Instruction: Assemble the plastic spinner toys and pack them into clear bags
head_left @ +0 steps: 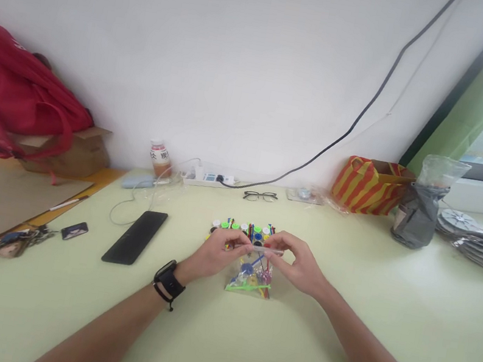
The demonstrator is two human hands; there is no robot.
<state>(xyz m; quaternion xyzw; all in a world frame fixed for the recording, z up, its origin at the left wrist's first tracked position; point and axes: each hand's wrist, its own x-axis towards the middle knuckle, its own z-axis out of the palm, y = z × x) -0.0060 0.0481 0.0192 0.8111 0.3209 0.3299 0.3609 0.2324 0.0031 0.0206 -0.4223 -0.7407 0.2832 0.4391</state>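
Between my hands hangs a clear plastic bag (247, 285) with several colourful plastic pieces inside, blue, green, yellow and pink among them. My left hand (214, 254), with a black watch (170, 281) on its wrist, pinches the left end of the bag's top edge. At the right end of that edge, my right hand (298, 263) pinches the bag with thumb and fingers. Just behind the hands, rows of small coloured round parts and sticks (243, 228) lie on the table, partly hidden by the fingers.
A black phone-like slab (134, 237) lies left on the pale green table (195, 346). Glasses (260, 196), a power strip (207, 178) and a bottle (160, 159) stand along the wall. Keys (23, 238) lie far left. A striped bag (372, 187) and grey bag (418, 215) stand back right.
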